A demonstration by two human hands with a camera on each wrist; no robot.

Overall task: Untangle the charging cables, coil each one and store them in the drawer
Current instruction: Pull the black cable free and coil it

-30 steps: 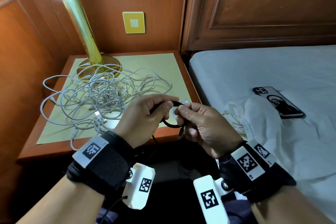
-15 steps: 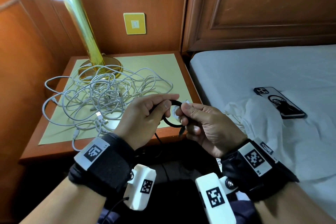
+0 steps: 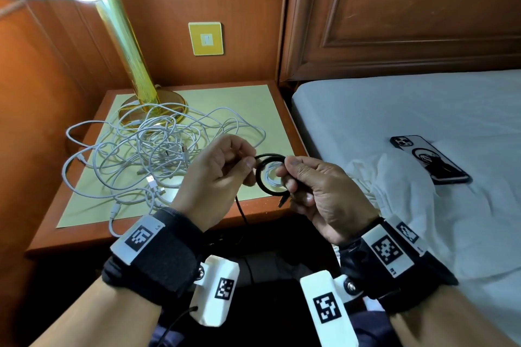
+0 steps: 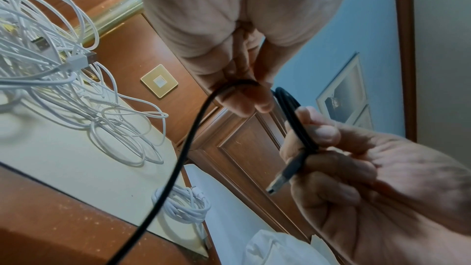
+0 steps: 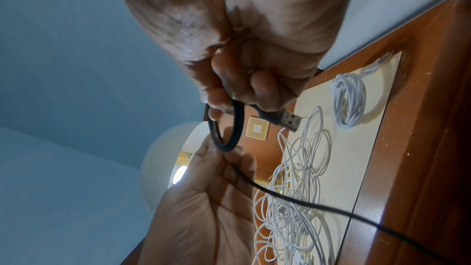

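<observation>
Right hand pinches the black USB cable coil, USB-A plug poking out below the fingers. Left hand at 9 o'clock pinches the feed strand; tail drops off the nightstand edge. Risk: loose pinch lets the loops spring open. White coiled cable sits just behind, white tangle at 10 o'clock; tail probably clear of it. Drawer not visible.

Head view looking down over nightstand and bed, wrist views close, looking up, all sharing the nightstand
</observation>
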